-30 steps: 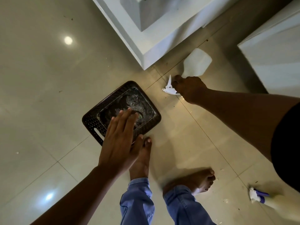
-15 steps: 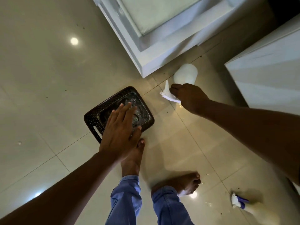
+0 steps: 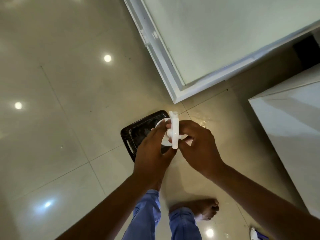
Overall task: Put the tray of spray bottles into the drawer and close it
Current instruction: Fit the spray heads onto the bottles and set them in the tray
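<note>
A white spray bottle (image 3: 174, 132) stands upright between my hands, seen from the top, its trigger head towards the camera. My left hand (image 3: 152, 153) holds its left side and my right hand (image 3: 199, 146) holds its right side. Both hover over the dark perforated tray (image 3: 131, 135) lying on the tiled floor; the hands cover the tray's right half. An open white drawer (image 3: 173, 78) juts out at the upper right. A second spray bottle (image 3: 256, 234) with a purple trigger lies on the floor at the bottom right edge.
A white cabinet front (image 3: 285, 127) stands at the right, with a dark gap (image 3: 306, 51) above it. My bare feet (image 3: 206, 208) and blue trouser legs (image 3: 147, 215) are below the tray. Glossy tile spreads to the left.
My right hand lifted the white bottle off the floor and brought it left over the tray. My left hand rose from the tray and took hold of the bottle too. The view tilted up.
</note>
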